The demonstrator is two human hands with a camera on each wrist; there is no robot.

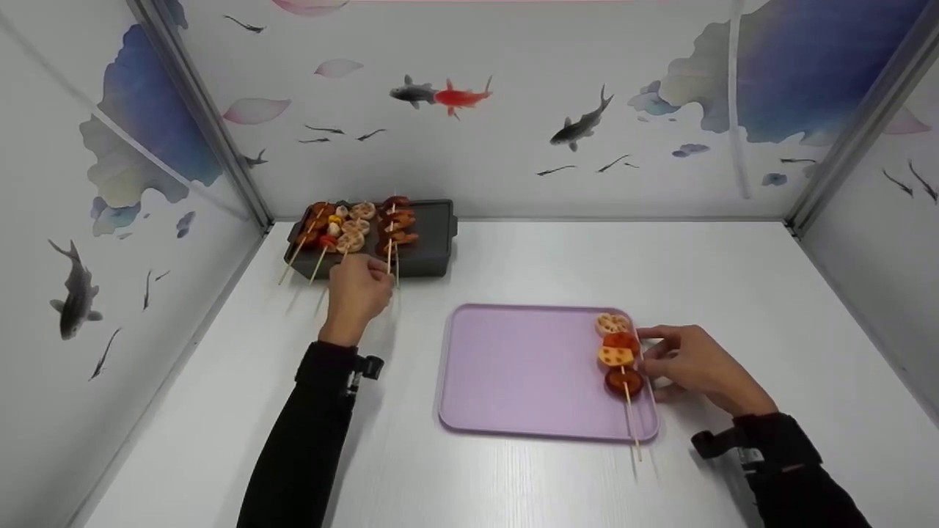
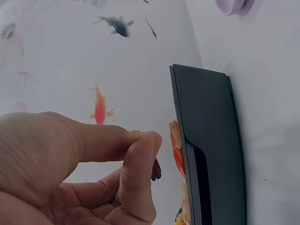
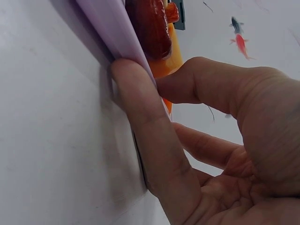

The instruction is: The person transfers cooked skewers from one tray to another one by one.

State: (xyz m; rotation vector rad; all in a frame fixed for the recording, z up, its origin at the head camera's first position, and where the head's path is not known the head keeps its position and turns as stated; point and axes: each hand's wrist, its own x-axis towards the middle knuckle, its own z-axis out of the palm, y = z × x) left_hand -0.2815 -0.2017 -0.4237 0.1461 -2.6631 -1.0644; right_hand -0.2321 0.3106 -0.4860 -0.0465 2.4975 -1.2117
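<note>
In the head view my left hand [image 1: 359, 292] is at the front of a dark grey grill [image 1: 431, 238], pinching the thin stick of a food skewer [image 1: 394, 220] between thumb and forefinger. The stick's pale tip [image 2: 134, 136] shows between those fingers in the left wrist view; most of the skewer is hidden there. My right hand [image 1: 693, 367] grips the right rim of a lilac tray [image 1: 528, 374], thumb over the edge and forefinger along its outside. Beside that thumb lies a skewer [image 1: 618, 357] of lotus root, orange and yellow pieces and a brown round, its stick overhanging the front rim.
Several other skewers lie on the grill's left half, including lotus root slices [image 1: 356, 227], a mixed vegetable skewer [image 1: 334, 224] and a reddish-brown one [image 1: 314, 226]. Their sticks project past the grill's front. Walls printed with fish [image 1: 461, 97] enclose the white table [image 1: 719, 271].
</note>
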